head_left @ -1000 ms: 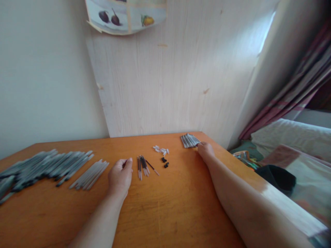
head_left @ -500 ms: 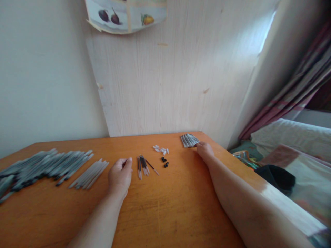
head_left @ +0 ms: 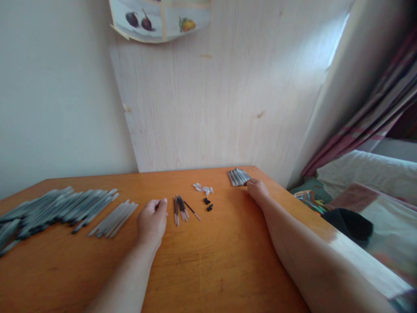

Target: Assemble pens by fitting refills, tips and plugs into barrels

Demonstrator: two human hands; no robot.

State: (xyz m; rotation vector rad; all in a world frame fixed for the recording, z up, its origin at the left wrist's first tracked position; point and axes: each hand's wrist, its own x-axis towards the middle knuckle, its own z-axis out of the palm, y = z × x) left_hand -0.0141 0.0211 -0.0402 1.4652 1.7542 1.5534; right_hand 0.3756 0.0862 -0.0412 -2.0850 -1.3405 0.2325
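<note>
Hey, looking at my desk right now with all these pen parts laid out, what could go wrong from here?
The small grey bundle of barrels at your right hand lies close to the table's far right edge; a nudge might roll some off. The loose black caps and white tips are tiny and could scatter if your right forearm sweeps across. Your left hand sits right beside the refills and might knock them.

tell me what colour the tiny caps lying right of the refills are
Black: the two small caps lie on the orange table beside the refills, clearest in the head view.
</note>
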